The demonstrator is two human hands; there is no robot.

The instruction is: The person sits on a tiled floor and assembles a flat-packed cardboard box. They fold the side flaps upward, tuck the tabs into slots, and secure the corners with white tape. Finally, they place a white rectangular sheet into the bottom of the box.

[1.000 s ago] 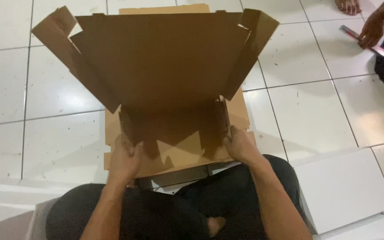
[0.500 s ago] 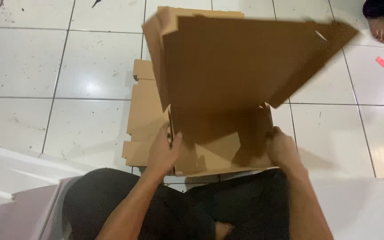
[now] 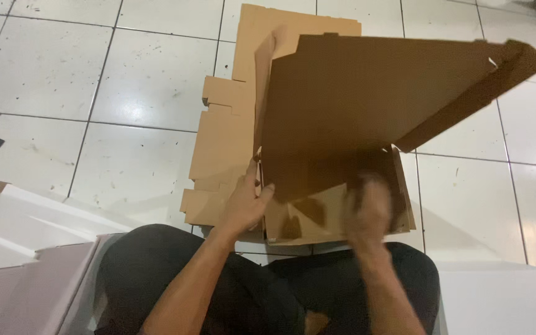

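White glossy floor tiles lie under a flat stack of tan die-cut cardboard blanks. I read my left hand gripping the half-folded brown corrugated box at its left wall; my right hand is blurred, finger state unreadable

Glossy white floor tiles with dark grout spread around; white flat panels lie left of the hands.

Your raised cardboard panel blocks reaching forward; flat cardboard sheets crowd its left, though floor tiles beyond seem open.
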